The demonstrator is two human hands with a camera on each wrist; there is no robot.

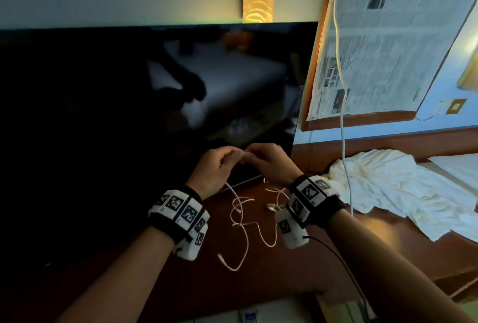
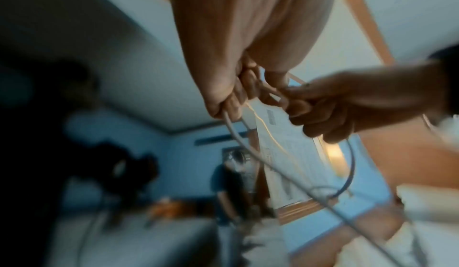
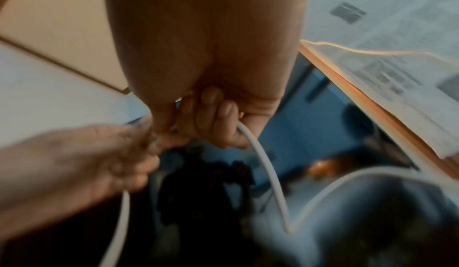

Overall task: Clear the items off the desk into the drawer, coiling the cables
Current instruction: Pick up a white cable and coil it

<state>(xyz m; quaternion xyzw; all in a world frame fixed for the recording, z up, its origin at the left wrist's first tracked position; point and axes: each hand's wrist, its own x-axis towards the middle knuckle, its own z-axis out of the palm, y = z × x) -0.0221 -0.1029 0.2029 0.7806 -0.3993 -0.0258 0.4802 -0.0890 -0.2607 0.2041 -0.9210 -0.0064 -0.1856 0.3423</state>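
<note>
A thin white cable (image 1: 243,227) lies in loose tangled loops on the dark wooden desk (image 1: 297,265). Part of it is lifted between my hands, which meet just in front of the dark screen. My left hand (image 1: 219,164) has its fingers curled round one strand (image 2: 233,129), which hangs down from the fist. My right hand (image 1: 269,162) pinches the cable at the fingertips, and another strand (image 3: 263,165) drops from its curled fingers. A small connector (image 1: 271,207) lies on the desk beside my right wrist.
A large dark screen (image 1: 129,115) stands close behind the hands. A crumpled white cloth (image 1: 388,188) lies on the desk to the right, with another white cord (image 1: 341,89) hanging down over it. A newspaper-covered board (image 1: 382,38) leans behind.
</note>
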